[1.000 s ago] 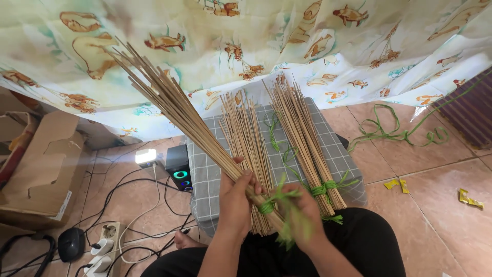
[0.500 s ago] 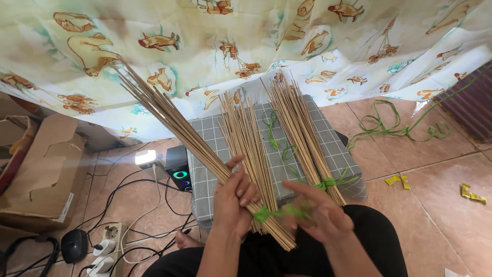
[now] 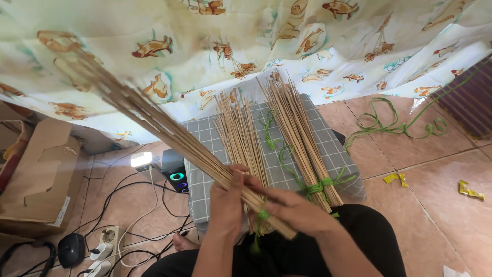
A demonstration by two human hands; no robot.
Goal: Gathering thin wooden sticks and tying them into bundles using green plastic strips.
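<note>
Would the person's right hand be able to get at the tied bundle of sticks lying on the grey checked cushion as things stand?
Probably yes. The tied bundle lies uncovered on the cushion, just beyond the right hand, with nothing between them. But that hand is busy with a green strip on the bundle in the left hand.

Long tan stick bundle [image 3: 169, 131] gripped near base, slanting up-left; green strip [image 3: 260, 218] looped round base
</note>
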